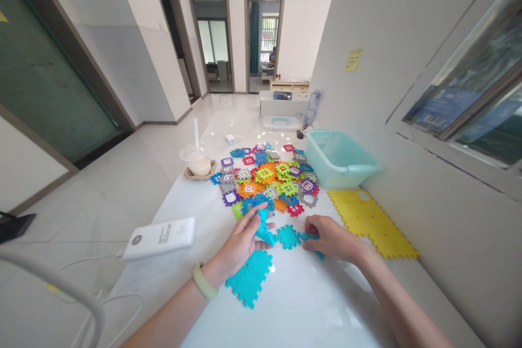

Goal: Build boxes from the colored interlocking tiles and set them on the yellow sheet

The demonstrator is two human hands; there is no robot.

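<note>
My left hand pinches the raised left end of a strip of joined cyan interlocking tiles. My right hand grips the strip's right end, fingers curled over it. A flat group of joined cyan tiles lies on the white table just below my left hand. Behind the hands sits a heap of loose coloured tiles in orange, green, purple, blue, red and grey.
A yellow tile mat lies by the wall at right. A teal plastic bin stands behind it. A white power bank with a cable rests at left. A drink cup with straw sits on a saucer. White boxes stand at the far end.
</note>
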